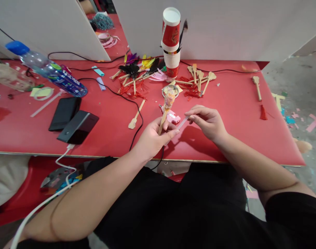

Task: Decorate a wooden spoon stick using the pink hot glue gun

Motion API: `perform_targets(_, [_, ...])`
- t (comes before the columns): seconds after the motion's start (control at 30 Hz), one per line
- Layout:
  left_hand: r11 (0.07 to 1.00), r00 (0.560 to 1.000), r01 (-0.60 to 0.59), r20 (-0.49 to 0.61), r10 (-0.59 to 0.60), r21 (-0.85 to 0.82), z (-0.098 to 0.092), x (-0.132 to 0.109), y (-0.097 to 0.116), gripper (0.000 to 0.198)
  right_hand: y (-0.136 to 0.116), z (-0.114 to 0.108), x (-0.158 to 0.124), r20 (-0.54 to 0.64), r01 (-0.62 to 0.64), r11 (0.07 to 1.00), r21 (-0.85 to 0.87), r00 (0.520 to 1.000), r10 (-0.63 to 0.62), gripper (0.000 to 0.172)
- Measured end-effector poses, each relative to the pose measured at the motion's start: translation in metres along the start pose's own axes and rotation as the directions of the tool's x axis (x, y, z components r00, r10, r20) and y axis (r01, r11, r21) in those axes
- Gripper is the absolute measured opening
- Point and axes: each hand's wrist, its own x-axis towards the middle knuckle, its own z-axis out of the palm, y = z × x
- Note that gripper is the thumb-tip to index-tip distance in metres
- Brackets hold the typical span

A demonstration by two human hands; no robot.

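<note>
Black clothing (183, 204) nearest, down below the fingers of both hands. Red tabletop (251, 138) under & all round the fingers. L hand (155, 136): fingers curled round wooden stick (162, 122), lumpy coated head up beyond fingertips. Pink device (173, 118) just past L fingers, prob. a glue gun. R hand (208, 122): thumb + index pinched on translucent strip (183, 122), spanning the gap to L thumb. Risks, as judged: poss. toppling of cup stack (170, 38), well beyond L fingers, if bumped, b/c tall & narrow. Poss. snag on black cord (141, 119), L of L fingers, from any sideways sweep of L wrist. Poss. smear or lost bits if lumpy head brushed vs. dish (162, 92), just behind it & beyond L fingers. Poss. burn to L fingers if device hot, b/c so close. Strip liable to bend or slip, b/c thin & only fingertip-pinched. Hard to make out: upper arms, cut off by frame edge; much of device, behind L hand & stick; some L fingers, tucked out of sight. Near end of strip hidden by L thumb; can't tell if inside device or merely alongside. Coating on head too small to ID.
</note>
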Motion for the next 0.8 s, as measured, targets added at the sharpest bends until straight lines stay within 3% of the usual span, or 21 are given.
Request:
perform_targets(0.23, [0.977, 0.998, -0.038, -0.045, 0.048, 0.210, -0.009, 0.000, -0.001, 0.056, -0.002, 0.002, -0.003, -0.036, 0.024, 0.998, -0.055, 0.999, -0.026, 0.036])
perform_targets(0.37, [0.960, 0.997, -0.056, -0.036, 0.068, 0.274, -0.015, 0.001, 0.001, 0.051, -0.007, 0.002, -0.005, -0.035, 0.096, 0.985, -0.141, 0.994, -0.102, 0.031])
perform_targets(0.6, [0.966, 1.000, 0.007, -0.006, -0.006, 0.260, -0.016, 0.002, 0.013, 0.043, -0.009, -0.009, -0.002, 0.066, 0.310, 0.880, -0.360, 0.949, -0.307, 0.013])
perform_targets(0.8, [0.992, 0.997, 0.062, 0.030, -0.066, 0.110, -0.021, 0.005, 0.014, 0.042, -0.001, -0.019, 0.001, 0.137, 0.441, 0.787, -0.432, 0.894, -0.426, 0.010])
